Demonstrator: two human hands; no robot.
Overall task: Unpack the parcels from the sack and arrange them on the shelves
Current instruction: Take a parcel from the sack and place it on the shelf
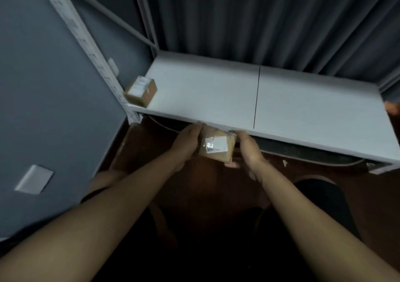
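Parcels were our concern, and we had one small brown cardboard parcel with a white label (217, 145) between both hands, just in front of the white shelf board (303, 108) and below its front edge. Our left hand (187, 143) gripped its left side, our right hand (249, 149) its right, fingers curled underneath. Its label faced up; its long axis seemingly ran along the shelf's front edge. One taped cardboard box (141, 93) already stood at the shelf's front-left corner. We judged the task barely begun; the sack was out of view.

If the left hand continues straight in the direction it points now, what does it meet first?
Probably the front edge of the white shelf, just beyond the left hand gripping the parcel; depth is unclear, so it might pass underneath.
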